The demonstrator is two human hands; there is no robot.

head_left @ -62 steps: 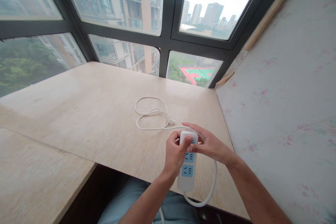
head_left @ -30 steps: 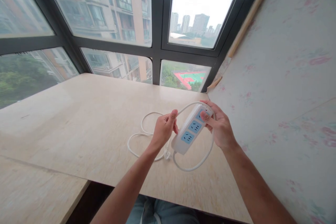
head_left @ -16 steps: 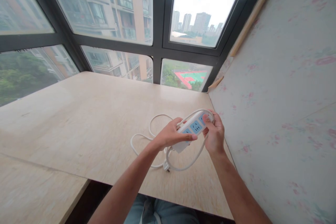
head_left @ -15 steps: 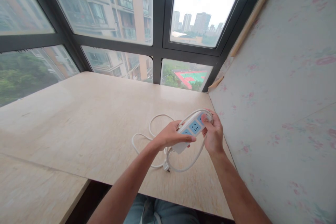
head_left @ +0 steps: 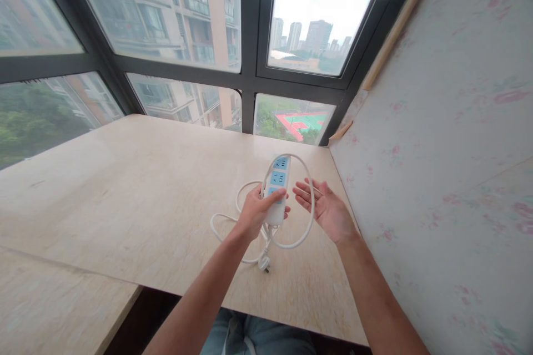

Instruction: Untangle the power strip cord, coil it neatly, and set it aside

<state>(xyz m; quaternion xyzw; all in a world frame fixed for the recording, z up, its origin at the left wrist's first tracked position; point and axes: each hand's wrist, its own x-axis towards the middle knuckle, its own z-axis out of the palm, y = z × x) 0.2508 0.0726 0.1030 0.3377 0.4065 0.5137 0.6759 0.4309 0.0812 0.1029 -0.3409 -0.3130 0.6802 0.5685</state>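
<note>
A white power strip (head_left: 278, 179) with blue socket faces is held nearly upright in my left hand (head_left: 259, 206), thumb across its lower socket. Its white cord (head_left: 310, 199) loops over the strip's far end and down its right side. My right hand (head_left: 327, 206) is open, palm turned up and fingers spread, right beside that loop; whether it touches the cord I cannot tell. More cord lies in loose coils on the tabletop, left of and below the strip. The plug (head_left: 264, 262) rests on the tabletop near the front edge, pins toward me.
The pale marbled tabletop (head_left: 125, 194) runs back to dark-framed windows (head_left: 248, 39). A floral-papered wall (head_left: 437, 166) closes off the right side, close to my right arm. At the lower left, a dark gap (head_left: 145, 310) breaks the table's front edge.
My right hand has let go of the strip's far end and opened. My left hand has turned the strip more upright and shifted it left. The cord loop now stands out to the right.
</note>
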